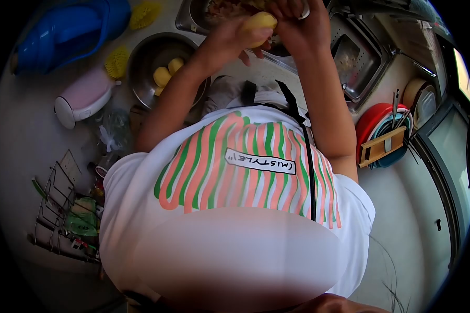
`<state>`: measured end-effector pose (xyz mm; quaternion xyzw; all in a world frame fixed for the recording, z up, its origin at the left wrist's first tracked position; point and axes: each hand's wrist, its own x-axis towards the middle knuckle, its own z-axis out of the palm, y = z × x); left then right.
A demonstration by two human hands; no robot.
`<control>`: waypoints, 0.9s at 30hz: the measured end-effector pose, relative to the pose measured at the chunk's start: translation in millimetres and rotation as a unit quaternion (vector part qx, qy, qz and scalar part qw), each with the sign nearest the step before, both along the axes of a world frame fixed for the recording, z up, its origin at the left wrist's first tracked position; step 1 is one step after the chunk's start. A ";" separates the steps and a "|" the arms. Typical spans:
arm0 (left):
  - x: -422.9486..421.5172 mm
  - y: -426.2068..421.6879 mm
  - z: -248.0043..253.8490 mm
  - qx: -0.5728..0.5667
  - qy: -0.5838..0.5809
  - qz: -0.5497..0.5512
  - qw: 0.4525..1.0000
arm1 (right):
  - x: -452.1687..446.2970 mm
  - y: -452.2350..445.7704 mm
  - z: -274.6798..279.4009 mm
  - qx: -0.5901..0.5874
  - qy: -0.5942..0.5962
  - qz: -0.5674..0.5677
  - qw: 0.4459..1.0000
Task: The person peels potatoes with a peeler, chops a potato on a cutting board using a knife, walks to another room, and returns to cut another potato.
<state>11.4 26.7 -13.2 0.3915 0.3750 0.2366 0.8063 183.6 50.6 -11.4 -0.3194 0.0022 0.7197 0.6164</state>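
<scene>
My left hand [235, 41] is closed around a peeled yellow potato [260, 28], near the top edge of the view over the sink. Right beside the potato, my right hand [302, 28] has its fingers bent and closed. A small pale curved piece [304, 10] shows at those fingers, but what they hold is too hidden to name. Behind the hands, reddish-brown peelings [224, 10] lie in the left sink basin [185, 18]. To the left of my left forearm stands a metal bowl [141, 55] with several peeled potatoes [162, 76] in it.
A second sink basin [373, 68] is at the right. Stacked basins [368, 122] with a wooden-framed slicer [384, 147] stand lower right. A blue jug-like container [62, 36], yellow scrubbers [116, 62], a pink-and-white kettle-like item [86, 99] and a wire rack [52, 208] line the left.
</scene>
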 end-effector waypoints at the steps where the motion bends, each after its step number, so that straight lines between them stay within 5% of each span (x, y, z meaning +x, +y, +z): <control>1: 0.1 0.4 3.0 0.049 0.063 -0.061 0.995 | -4.4 -0.8 6.8 -0.006 -0.003 0.000 1.000; 2: 0.4 0.6 4.3 0.097 0.126 -0.121 0.980 | -9.4 -1.8 13.2 -0.013 -0.006 0.001 1.000; 6: 4.5 -2.1 2.6 0.149 0.119 -0.059 0.980 | -21.3 2.5 53.1 -0.133 -0.106 -0.011 0.985; 7: 4.3 -2.5 -0.3 0.171 0.142 -0.042 0.974 | -12.7 -2.9 27.2 -0.038 -0.162 0.002 0.986; 9: 4.8 -1.9 -5.4 0.215 0.189 -0.009 0.958 | 3.5 -12.8 12.4 0.107 -0.083 0.083 0.987; 11: 9.0 -5.9 5.9 0.253 0.252 0.007 0.934 | -2.5 -15.7 18.0 0.021 -0.257 0.138 0.956; 14: 8.1 -14.4 21.4 0.304 0.239 0.028 0.922 | -4.7 -5.7 6.2 -0.018 -0.293 0.066 0.954; 15: 7.5 -15.9 25.2 0.322 0.217 0.035 0.921 | 7.8 -1.7 -13.3 -0.013 -0.483 0.046 0.874; 18: 8.3 -15.9 38.1 0.356 0.207 0.041 0.911 | 31.2 2.4 -37.7 -0.029 -0.428 0.006 0.903; 21: 14.7 -15.4 14.9 0.420 0.311 0.068 0.850 | -14.3 -9.8 37.5 -0.058 -0.232 -0.002 0.971; 22: 18.8 -12.2 10.7 0.453 0.343 0.082 0.819 | -5.2 -15.4 15.4 0.019 -0.199 0.090 0.976; 27: 15.9 -12.2 11.3 0.476 0.365 0.083 0.796 | 10.6 0.3 -2.4 -0.018 -0.404 0.043 0.913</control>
